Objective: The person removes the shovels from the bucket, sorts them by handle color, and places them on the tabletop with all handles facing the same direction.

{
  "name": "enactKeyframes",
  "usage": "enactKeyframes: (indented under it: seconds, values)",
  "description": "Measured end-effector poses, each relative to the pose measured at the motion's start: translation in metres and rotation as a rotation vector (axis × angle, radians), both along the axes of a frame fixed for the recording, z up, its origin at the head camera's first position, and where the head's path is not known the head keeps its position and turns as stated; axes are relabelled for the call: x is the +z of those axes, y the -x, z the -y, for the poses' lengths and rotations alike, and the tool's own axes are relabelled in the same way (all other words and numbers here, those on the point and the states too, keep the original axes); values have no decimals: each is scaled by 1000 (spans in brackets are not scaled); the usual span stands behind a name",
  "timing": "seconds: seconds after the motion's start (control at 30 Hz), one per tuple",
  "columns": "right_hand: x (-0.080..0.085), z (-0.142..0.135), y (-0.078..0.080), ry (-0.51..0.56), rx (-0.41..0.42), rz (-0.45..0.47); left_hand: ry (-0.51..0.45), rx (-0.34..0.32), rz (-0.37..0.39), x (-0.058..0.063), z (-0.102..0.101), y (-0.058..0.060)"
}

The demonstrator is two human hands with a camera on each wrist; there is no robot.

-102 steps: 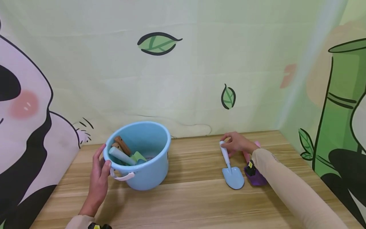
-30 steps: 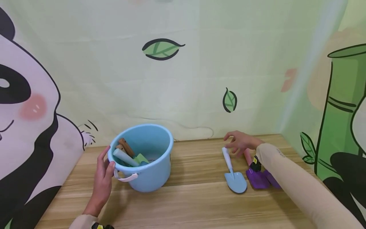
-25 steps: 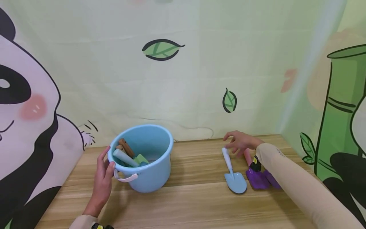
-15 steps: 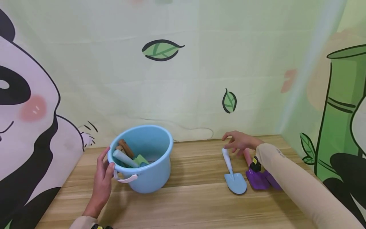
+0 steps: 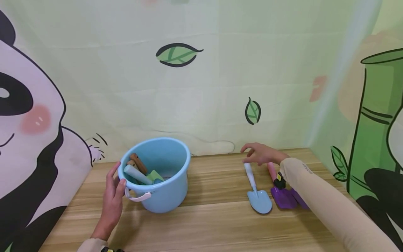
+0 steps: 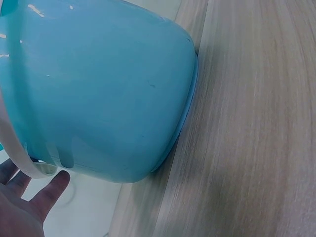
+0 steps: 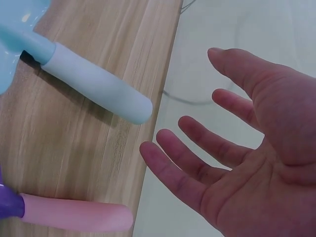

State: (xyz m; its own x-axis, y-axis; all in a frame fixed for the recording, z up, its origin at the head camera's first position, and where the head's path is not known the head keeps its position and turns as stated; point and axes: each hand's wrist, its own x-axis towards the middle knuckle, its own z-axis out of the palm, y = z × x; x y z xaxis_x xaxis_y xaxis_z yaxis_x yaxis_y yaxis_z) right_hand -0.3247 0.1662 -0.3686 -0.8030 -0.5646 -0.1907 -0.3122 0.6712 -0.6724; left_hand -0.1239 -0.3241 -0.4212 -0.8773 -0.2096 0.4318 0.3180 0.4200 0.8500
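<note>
My left hand (image 5: 113, 199) rests against the outer left side of a light blue bucket (image 5: 167, 196), fingertips at its rim. In the left wrist view the fingers (image 6: 52, 192) are extended beside its white carrying handle (image 6: 15, 153). Inside the bucket lie brown handles (image 5: 138, 162), a pale blue handle (image 5: 136, 174) and a green piece (image 5: 154, 175). Over the handle end of a light blue toy shovel (image 5: 259, 201), my right hand (image 5: 262, 154) is spread and holds nothing; the right wrist view shows its fingers apart from the white grip (image 7: 98, 89).
A purple shovel (image 5: 283, 197) with a pink handle (image 7: 79, 213) lies right of the blue one. Another purple blade (image 5: 299, 197) is partly hidden under the right sleeve (image 5: 318, 192). A printed cloth wall (image 5: 217, 84) rises behind the wooden table (image 5: 201, 231).
Earlier my right hand was at the light blue shovel's handle; it has since let go, leaving the shovel on the table, and lately shifted slightly left. My left hand stays at the bucket.
</note>
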Motion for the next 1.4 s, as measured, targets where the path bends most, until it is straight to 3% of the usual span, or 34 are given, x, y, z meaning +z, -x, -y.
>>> enactKeyframes:
  seconds: [0.43, 0.7, 1.17, 1.4]
  values:
    - [4, 10, -6, -1, 95, -48, -4, 1, 10, -1, 0, 1]
    - [6, 14, -6, 20, 107, -51, 1, -1, 15, 0, 1, 1]
    - [16, 25, -11, 26, 165, -159, 5, 6, 23, -1, 1, 0]
    - [22, 30, -14, 35, 143, -200, 11, 11, 31, -1, 1, 0]
